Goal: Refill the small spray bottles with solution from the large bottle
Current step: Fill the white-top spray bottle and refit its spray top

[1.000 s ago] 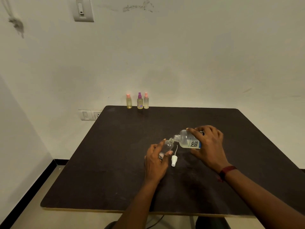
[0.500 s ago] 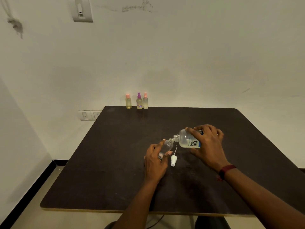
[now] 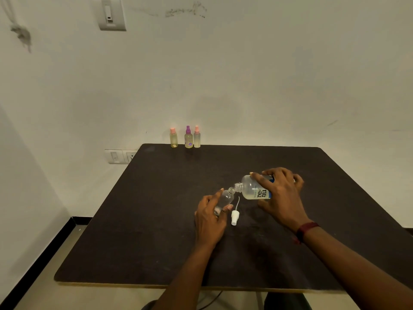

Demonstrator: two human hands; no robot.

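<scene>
My right hand (image 3: 282, 198) grips the large clear bottle (image 3: 251, 188) with a blue and white label, tipped on its side with its open neck pointing left. Its neck meets the open mouth of a small clear spray bottle (image 3: 226, 199), which my left hand (image 3: 210, 217) holds tilted on the dark table (image 3: 145, 220). The small bottle's white spray cap (image 3: 234, 217) with its thin tube lies on the table between my hands. Three small capped bottles of yellowish liquid stand at the table's far edge: one with a pink cap (image 3: 173, 138), one with a purple cap (image 3: 188, 138), one more with a pink cap (image 3: 197, 137).
A white wall rises right behind the table's far edge. A wall socket plate (image 3: 120, 156) sits left of the table's far corner, and a switch box (image 3: 111, 13) is mounted high on the wall. Pale floor shows below the near and left edges.
Both hands have stayed almost in place; the large bottle remains tipped against the small bottle's mouth. No other object has moved.
</scene>
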